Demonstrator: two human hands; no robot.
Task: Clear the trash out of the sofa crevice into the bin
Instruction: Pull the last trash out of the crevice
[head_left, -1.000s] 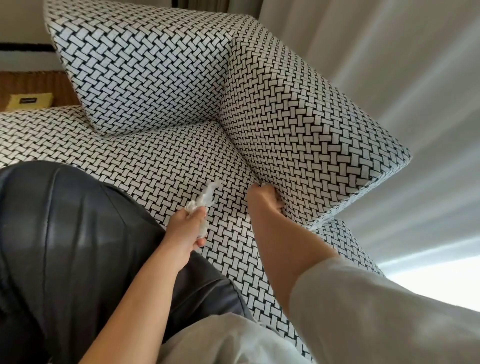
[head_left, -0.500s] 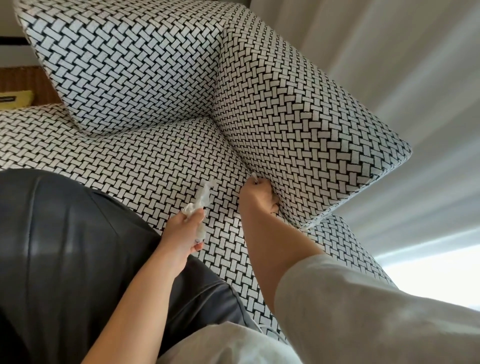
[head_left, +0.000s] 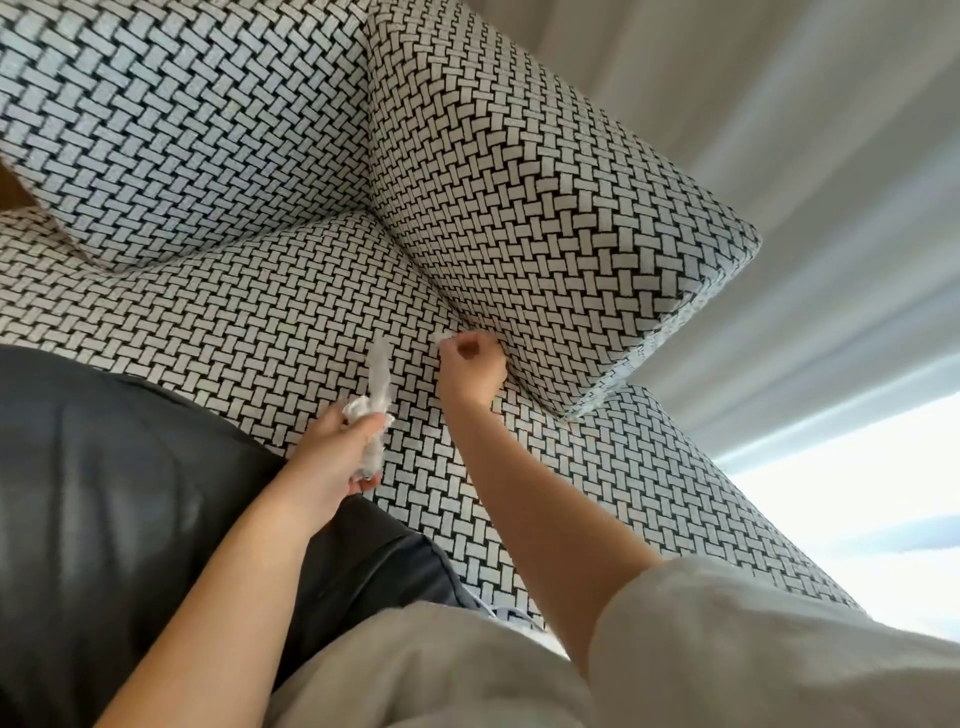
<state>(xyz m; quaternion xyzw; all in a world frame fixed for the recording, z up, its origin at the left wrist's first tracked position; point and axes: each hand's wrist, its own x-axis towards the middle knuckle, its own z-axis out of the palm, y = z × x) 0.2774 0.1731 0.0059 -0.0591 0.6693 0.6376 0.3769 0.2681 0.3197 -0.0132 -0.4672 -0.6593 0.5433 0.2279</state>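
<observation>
Head view: right grip (head_left: 472, 371) was clenched at the sofa crevice (head_left: 415, 275), btwn seat (head_left: 249, 322) & arm cushion (head_left: 519, 208). It looked to be pinching 1 small white scrap (head_left: 440, 340) poking out on its far-left side. Left grip (head_left: 332, 457) was closed round a crumpled white tissue wad (head_left: 371, 447), w/ 1 twisted tail pointing up toward the crevice. The wad sat near-left of the right fist, close but apart. The crevice's long axis ran diagonally, far-left to near-right, w/ the right grip nearer it. Likely next: pull the scrap clear & add it to the wad. Bin wasn't in view, so its direction couldn't be told.
</observation>
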